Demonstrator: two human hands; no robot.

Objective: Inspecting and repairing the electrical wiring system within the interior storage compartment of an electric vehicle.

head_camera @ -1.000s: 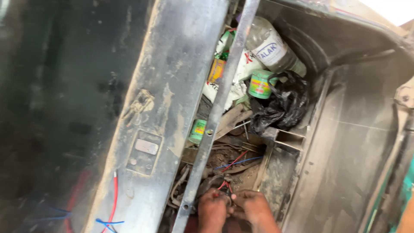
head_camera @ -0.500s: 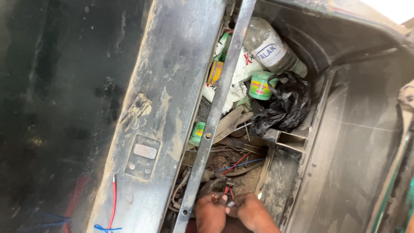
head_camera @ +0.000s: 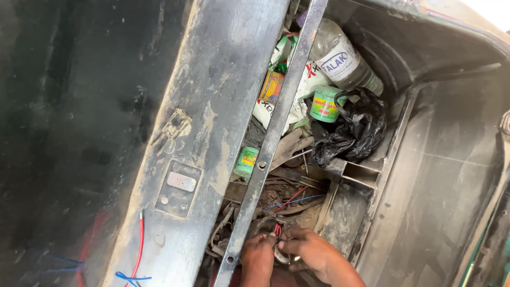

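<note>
- Head view: we see our left hand and right hand low in a dusty compartment, fingertips meeting over a bundle of red wires just beside a perforated metal bar.
- Both hands pinch at that wire bundle and a small round metal part between them; each grip is clenched on it.
- Further up lie a green tin, a second green tin, a clear plastic bottle and a crumpled black plastic bag.
- A dusty grey panel runs along the left, with a loose red wire at its foot.
</note>
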